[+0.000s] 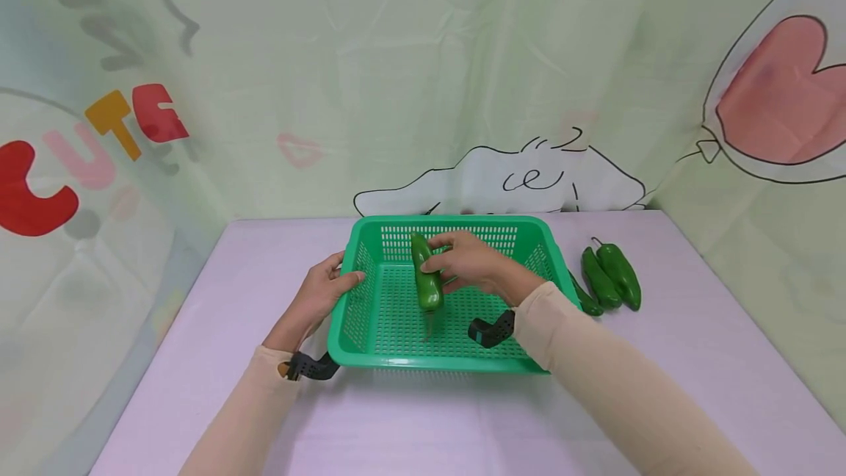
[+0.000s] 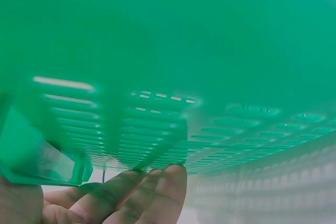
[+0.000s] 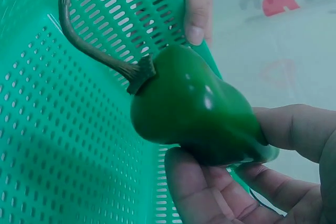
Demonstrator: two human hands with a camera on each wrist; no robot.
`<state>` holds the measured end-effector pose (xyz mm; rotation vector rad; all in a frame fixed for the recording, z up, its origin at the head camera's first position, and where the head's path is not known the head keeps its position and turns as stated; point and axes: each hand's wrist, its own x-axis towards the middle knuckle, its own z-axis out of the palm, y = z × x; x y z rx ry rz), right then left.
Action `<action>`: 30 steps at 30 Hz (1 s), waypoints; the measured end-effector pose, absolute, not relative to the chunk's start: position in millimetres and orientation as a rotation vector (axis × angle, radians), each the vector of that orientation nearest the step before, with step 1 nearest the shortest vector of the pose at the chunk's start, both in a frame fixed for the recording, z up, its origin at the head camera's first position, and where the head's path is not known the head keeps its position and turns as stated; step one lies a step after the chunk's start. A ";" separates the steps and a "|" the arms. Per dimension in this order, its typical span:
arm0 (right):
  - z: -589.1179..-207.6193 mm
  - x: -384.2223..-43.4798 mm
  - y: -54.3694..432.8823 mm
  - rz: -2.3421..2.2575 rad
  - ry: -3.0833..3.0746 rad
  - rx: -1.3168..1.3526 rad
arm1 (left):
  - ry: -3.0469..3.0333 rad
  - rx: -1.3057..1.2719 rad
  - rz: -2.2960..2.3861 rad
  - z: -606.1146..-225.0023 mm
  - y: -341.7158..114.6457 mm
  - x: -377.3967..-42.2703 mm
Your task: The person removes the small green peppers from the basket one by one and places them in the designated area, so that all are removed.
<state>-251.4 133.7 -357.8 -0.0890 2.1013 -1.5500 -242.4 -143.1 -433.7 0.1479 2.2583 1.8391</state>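
Observation:
My right hand (image 1: 471, 263) holds a glossy green pepper (image 1: 426, 274) between thumb and fingers, over the inside of a green plastic basket (image 1: 439, 363). In the right wrist view the pepper (image 3: 194, 103) shows its long curved stem pointing away from the hand. At the basket's left side, my left hand (image 1: 324, 286) grips the rim, thumb over the top and fingers outside. From the left wrist view, the fingers (image 2: 163, 192) lie under the slotted basket wall.
Several green peppers (image 1: 616, 274) lie on the pale table (image 1: 661, 388) just right of the basket, one partly hidden by its rim. A printed curtain (image 1: 423, 79) hangs behind and along both sides of the table.

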 end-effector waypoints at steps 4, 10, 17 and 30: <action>-352.7 -248.9 142.0 -1.558 2.104 -0.072 | 2.259 0.146 1.836 -433.7 -142.8 -242.7; -346.7 -247.8 154.7 -1.569 2.106 -0.059 | 2.259 0.146 1.834 -434.4 -142.2 -242.4; -344.6 -246.7 169.6 -1.584 2.125 -0.062 | 2.262 0.144 1.829 -434.8 -142.2 -242.4; -340.9 -241.0 190.3 -1.607 2.141 -0.048 | 2.253 0.160 1.833 -435.9 -143.6 -242.1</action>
